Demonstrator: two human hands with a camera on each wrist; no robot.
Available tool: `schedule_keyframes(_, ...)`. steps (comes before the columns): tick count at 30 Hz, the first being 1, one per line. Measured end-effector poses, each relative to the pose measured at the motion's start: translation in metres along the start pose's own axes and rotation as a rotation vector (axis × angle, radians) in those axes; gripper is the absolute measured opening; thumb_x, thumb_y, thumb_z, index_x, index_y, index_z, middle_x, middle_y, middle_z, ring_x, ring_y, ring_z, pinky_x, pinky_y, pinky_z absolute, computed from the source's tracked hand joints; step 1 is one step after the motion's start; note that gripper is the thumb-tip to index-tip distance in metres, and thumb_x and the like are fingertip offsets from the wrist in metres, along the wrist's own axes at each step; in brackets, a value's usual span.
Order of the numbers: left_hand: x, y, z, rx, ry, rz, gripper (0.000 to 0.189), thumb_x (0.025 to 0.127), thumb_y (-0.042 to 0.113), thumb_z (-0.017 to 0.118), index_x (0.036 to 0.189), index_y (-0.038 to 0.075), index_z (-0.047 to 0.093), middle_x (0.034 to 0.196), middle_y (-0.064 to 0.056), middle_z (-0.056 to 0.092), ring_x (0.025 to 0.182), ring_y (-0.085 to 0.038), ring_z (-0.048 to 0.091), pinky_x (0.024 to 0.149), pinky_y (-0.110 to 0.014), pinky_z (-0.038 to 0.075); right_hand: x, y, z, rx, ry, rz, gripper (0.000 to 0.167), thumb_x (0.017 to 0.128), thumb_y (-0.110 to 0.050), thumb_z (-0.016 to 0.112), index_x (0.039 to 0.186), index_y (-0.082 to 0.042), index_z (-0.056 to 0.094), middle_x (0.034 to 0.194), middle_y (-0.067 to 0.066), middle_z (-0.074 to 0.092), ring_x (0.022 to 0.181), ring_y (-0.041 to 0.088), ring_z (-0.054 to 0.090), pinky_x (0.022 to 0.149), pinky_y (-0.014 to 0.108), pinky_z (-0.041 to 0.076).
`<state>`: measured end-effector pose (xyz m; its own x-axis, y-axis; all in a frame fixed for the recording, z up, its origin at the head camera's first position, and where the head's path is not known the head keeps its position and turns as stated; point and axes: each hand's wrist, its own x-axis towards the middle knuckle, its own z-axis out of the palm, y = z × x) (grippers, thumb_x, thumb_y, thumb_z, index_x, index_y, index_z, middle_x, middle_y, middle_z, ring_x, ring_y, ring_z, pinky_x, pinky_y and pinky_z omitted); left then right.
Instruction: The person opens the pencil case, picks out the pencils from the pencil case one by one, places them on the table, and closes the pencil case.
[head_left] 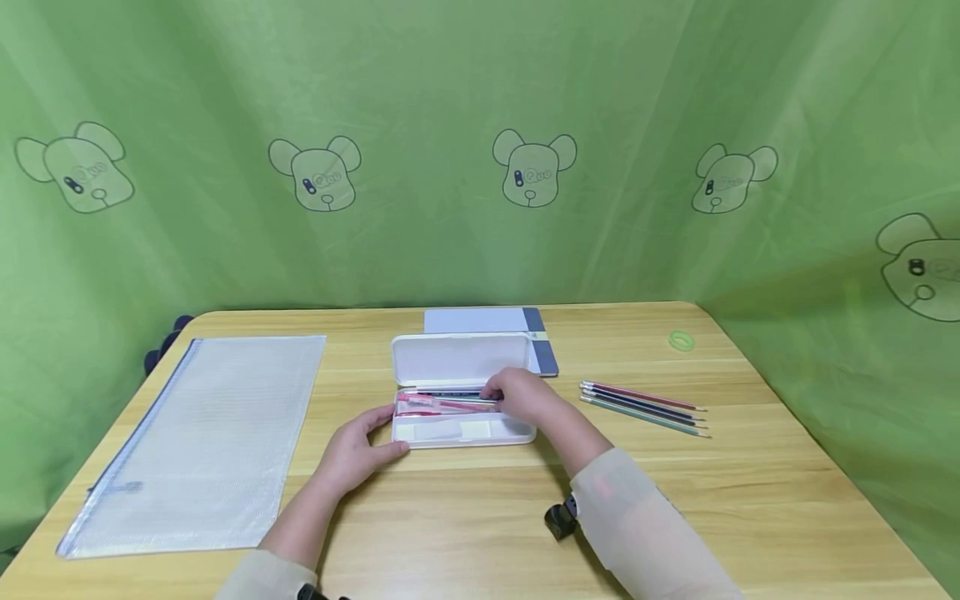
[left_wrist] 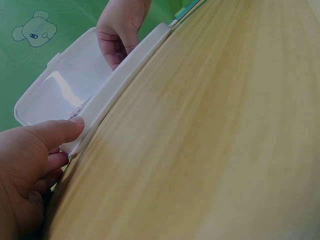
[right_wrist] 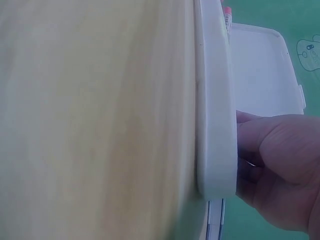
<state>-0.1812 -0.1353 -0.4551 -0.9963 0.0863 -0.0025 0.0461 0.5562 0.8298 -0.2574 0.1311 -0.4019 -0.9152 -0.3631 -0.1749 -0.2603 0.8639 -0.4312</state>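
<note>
White pencil case [head_left: 512, 430] is lying open at twelve o'clock. Left hand [head_left: 354, 454] is pinching its eight-o'clock corner. Right hand [head_left: 528, 397] is dipping in at three; cannot tell whether fingers are gripping anything. Pencils [head_left: 645, 410] are lying beyond, same bearing.

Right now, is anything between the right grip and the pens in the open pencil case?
Nothing visible. The right grip reaches into the pencil case over its right end, at the pens; the lid stands open behind them, out of that path. Whether it touches them is hidden.
</note>
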Motion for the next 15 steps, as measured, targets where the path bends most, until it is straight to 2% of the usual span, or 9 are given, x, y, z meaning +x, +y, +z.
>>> schedule_keyframes(8,-0.0001,0.0006,-0.0004,0.002,0.001,-0.001,0.066,0.081,0.028,0.079,0.138,0.006,0.054,0.141,-0.013,0.057,0.14,-0.036,0.043,0.119,-0.053,0.03,0.0019,0.004,0.0013,0.045,0.02,-0.028,0.022,0.086,0.004,0.067,0.1,-0.011,0.075,0.097,0.004,0.07,0.094,0.019,0.061,0.096,0.039,0.053)
schedule_keyframes(15,-0.0004,0.0016,-0.0009,-0.002,-0.005,-0.004,0.066,0.082,0.028,0.079,0.139,0.008,0.054,0.142,-0.013,0.056,0.14,-0.037,0.041,0.119,-0.054,0.029,-0.0004,0.0083,-0.0012,0.114,0.013,-0.035,0.023,0.087,0.002,0.067,0.105,-0.011,0.075,0.103,0.005,0.073,0.1,0.02,0.064,0.098,0.04,0.053)
